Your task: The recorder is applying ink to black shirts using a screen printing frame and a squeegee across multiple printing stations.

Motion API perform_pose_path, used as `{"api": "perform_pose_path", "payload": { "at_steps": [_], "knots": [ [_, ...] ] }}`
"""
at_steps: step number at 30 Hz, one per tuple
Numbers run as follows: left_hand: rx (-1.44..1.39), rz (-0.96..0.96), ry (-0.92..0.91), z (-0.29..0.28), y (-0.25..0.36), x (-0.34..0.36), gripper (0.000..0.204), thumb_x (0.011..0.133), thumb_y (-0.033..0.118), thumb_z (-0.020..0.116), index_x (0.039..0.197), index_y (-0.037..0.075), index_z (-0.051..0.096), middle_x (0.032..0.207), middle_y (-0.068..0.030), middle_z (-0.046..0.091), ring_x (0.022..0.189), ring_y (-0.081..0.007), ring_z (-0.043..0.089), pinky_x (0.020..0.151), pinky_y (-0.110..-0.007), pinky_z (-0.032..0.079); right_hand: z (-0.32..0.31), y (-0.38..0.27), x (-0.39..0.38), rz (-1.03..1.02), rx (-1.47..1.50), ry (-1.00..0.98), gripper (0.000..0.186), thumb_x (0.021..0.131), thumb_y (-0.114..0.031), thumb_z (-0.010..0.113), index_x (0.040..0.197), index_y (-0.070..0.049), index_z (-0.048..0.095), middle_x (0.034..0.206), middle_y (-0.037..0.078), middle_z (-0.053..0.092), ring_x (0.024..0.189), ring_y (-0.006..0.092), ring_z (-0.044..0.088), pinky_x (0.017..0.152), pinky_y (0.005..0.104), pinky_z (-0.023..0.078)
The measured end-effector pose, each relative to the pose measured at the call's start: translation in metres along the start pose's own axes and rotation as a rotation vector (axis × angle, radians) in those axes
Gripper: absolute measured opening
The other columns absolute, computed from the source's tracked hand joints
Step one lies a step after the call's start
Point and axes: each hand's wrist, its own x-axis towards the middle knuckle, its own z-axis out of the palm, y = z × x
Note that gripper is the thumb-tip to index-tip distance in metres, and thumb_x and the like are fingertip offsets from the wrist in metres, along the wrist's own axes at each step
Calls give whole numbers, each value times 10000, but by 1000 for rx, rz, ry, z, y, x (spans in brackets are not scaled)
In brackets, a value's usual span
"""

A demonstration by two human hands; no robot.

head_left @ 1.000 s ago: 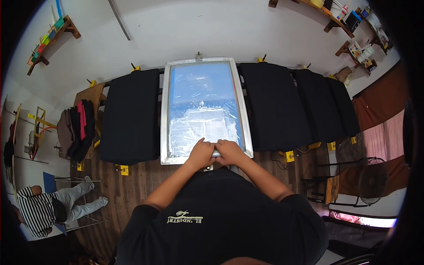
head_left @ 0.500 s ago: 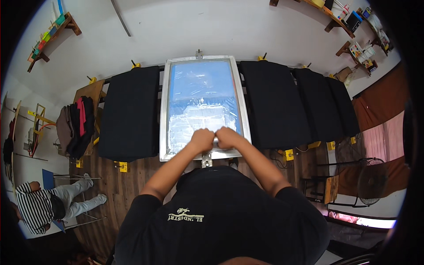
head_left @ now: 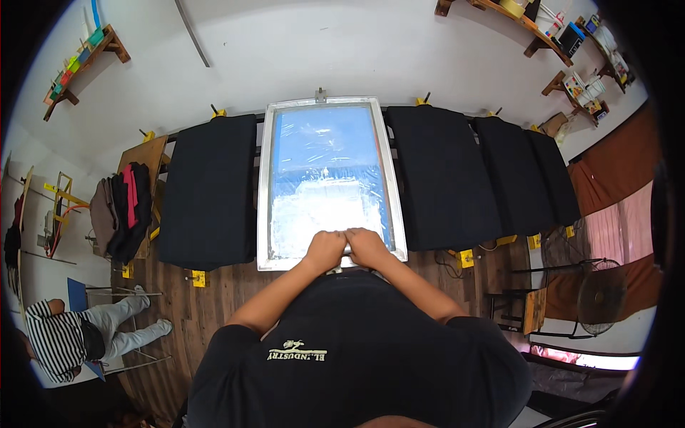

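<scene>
A silver-framed printing screen (head_left: 392,171) lies in front of me, its mesh blue in the far part and whitish and shiny in the near part. At its near end, my left hand (head_left: 326,250) and my right hand (head_left: 367,247) are side by side, both closed with knuckles up. Whatever they grip is hidden under the fingers. A metal clamp (head_left: 321,95) stands at the screen's far edge. Close on either side of the frame lie boards covered in black cloth, one on the left (head_left: 208,189) and one on the right (head_left: 446,178).
Further black-covered boards (head_left: 515,175) continue to the right, with yellow brackets (head_left: 465,258) below. Folded garments (head_left: 128,207) hang at the left end. A person in a striped top (head_left: 58,339) is at the lower left. A fan (head_left: 601,296) stands at right; wall shelves (head_left: 549,44) hold supplies.
Both closed hands have come a short way toward my body, down to the screen's near end. The screen appears slightly lower in view.
</scene>
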Motion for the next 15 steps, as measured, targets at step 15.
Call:
{"api": "perform_pose_path", "payload": {
  "at_steps": [15],
  "knots": [
    [3, -167, -244, -36, -66, 105, 164, 710, 191, 705, 826, 92, 765, 855, -185, 739, 823, -364, 729, 769, -460, 599, -43, 63, 116, 108, -61, -271, 235, 648, -162, 725, 832, -18, 747, 801, 240, 710, 808, 419, 701, 768, 474, 577]
  ]
}}
